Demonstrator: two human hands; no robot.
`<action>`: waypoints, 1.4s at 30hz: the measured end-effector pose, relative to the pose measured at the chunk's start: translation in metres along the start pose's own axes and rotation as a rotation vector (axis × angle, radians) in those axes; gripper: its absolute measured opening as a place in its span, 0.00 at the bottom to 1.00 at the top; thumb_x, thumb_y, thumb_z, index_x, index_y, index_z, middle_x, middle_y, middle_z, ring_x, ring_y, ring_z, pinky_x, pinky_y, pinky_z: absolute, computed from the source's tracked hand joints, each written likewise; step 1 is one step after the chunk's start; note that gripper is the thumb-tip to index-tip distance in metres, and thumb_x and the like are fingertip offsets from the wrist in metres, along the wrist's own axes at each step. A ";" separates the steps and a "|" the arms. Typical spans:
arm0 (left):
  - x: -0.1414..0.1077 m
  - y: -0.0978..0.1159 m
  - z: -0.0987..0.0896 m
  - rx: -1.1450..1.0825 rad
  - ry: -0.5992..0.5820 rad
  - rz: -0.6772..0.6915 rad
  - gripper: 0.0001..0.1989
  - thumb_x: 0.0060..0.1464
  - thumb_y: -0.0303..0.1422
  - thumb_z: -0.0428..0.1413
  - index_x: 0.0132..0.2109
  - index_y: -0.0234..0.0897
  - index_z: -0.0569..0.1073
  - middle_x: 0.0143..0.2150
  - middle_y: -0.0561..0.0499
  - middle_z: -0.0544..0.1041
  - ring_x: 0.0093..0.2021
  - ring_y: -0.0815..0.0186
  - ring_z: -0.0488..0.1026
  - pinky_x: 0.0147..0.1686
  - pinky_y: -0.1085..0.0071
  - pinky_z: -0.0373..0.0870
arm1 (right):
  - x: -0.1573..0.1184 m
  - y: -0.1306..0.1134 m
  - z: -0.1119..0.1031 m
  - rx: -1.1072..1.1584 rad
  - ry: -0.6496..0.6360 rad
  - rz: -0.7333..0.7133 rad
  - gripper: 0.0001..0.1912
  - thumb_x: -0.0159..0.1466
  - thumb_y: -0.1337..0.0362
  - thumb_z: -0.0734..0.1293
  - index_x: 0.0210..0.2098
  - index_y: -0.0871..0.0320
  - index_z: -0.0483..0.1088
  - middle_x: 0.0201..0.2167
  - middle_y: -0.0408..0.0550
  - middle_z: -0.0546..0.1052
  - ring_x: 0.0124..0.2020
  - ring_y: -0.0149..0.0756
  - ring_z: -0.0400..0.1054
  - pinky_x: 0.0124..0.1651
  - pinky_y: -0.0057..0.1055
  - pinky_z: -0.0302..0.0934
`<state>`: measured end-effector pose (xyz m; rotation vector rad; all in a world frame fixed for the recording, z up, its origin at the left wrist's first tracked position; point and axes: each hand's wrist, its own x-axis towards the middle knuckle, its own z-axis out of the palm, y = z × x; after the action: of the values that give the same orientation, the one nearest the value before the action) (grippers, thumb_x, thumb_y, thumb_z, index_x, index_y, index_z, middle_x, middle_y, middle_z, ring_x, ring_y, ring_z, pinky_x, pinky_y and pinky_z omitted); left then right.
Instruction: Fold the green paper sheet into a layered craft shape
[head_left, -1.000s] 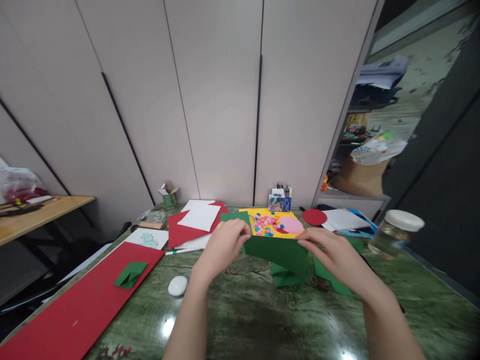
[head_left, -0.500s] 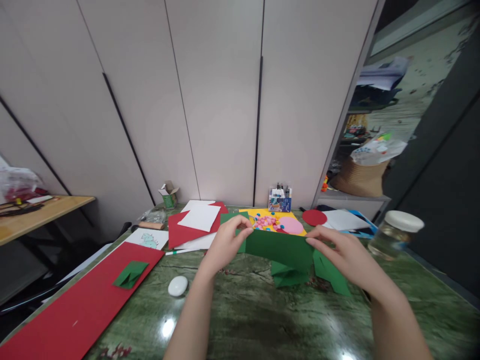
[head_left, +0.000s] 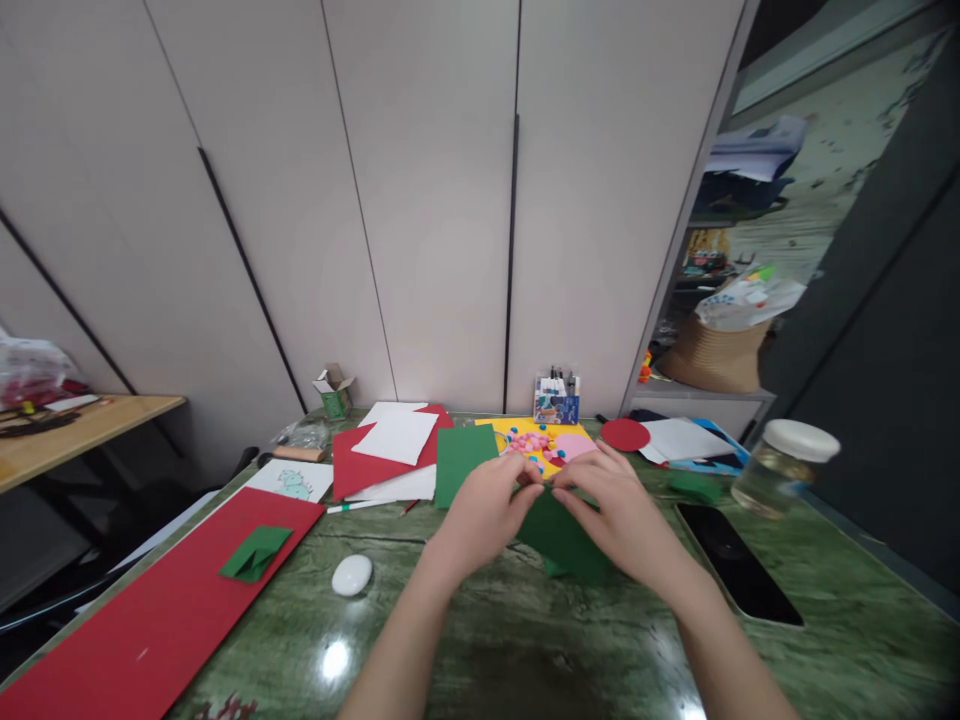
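Just nearer than the yellow sheet (head_left: 504,427), my feed shows green paper (head_left: 553,528) hanging downward; I cannot make out its long axis behind the hands. The left hand (head_left: 489,508) and right hand (head_left: 616,505) pinch its upper edge, fingertips almost meeting. Left of the yellow sheet lies a green sheet (head_left: 460,466); right and nearer, a black phone (head_left: 739,565).

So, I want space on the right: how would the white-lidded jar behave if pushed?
The jar seems to hold pale liquid, so it's probably fairly heavy. It looks smooth, so it may be slippery to grip. Standing lid-up, it might tip if pushed near its white lid.
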<state>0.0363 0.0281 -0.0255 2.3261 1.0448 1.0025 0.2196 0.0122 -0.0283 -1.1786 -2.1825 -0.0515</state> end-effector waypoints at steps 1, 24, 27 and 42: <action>0.000 0.000 -0.001 -0.008 -0.013 0.016 0.03 0.56 0.27 0.52 0.38 0.37 0.68 0.38 0.52 0.74 0.40 0.65 0.69 0.39 0.71 0.63 | 0.000 0.000 0.000 0.004 -0.002 -0.005 0.03 0.62 0.67 0.63 0.32 0.54 0.67 0.32 0.43 0.73 0.39 0.36 0.65 0.58 0.45 0.47; -0.006 -0.016 -0.045 0.099 0.225 -0.054 0.05 0.56 0.30 0.50 0.33 0.38 0.67 0.32 0.53 0.72 0.35 0.64 0.67 0.36 0.70 0.61 | -0.006 0.017 -0.013 -0.093 -0.045 0.031 0.06 0.63 0.66 0.61 0.32 0.54 0.68 0.32 0.45 0.73 0.38 0.38 0.65 0.55 0.49 0.51; -0.006 -0.014 -0.046 0.105 0.227 -0.067 0.05 0.56 0.31 0.49 0.33 0.38 0.67 0.32 0.52 0.72 0.35 0.64 0.67 0.36 0.69 0.61 | -0.006 0.021 -0.015 -0.105 -0.057 0.036 0.06 0.63 0.66 0.60 0.32 0.54 0.68 0.32 0.45 0.74 0.38 0.39 0.66 0.52 0.48 0.54; -0.005 -0.006 -0.009 0.194 -0.046 0.026 0.05 0.51 0.31 0.58 0.38 0.39 0.73 0.37 0.53 0.77 0.41 0.63 0.70 0.41 0.67 0.64 | -0.007 0.001 -0.008 0.024 -0.228 0.065 0.07 0.64 0.67 0.60 0.32 0.55 0.69 0.32 0.46 0.73 0.37 0.39 0.66 0.40 0.35 0.60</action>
<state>0.0246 0.0287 -0.0252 2.5111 1.1411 0.8871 0.2275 0.0053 -0.0264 -1.2952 -2.3312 0.1426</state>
